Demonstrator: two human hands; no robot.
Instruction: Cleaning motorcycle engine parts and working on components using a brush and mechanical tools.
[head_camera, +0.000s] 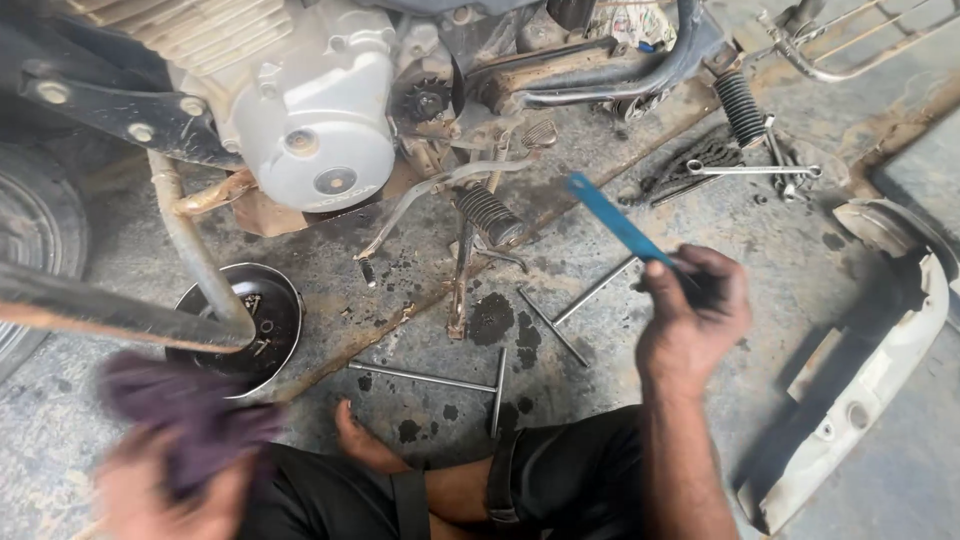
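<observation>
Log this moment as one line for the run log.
left hand: holds purple rag, blurred | right hand: holds blue tool raised | floor: T-wrenches, oil pan under engine

Right hand (692, 318) raised before me, fingers (690, 272) curled tight, forearm upright | left hand (170, 480) low at my left, blurred, fingers clenched

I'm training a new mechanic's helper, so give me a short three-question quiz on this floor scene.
1. What does the right hand hold?
2. True or false: the left hand grips a purple rag.
3. Where is the black bowl: A) under the engine, B) beside the white cover?

Key: 1. A blue tool. 2. True. 3. A.
</observation>
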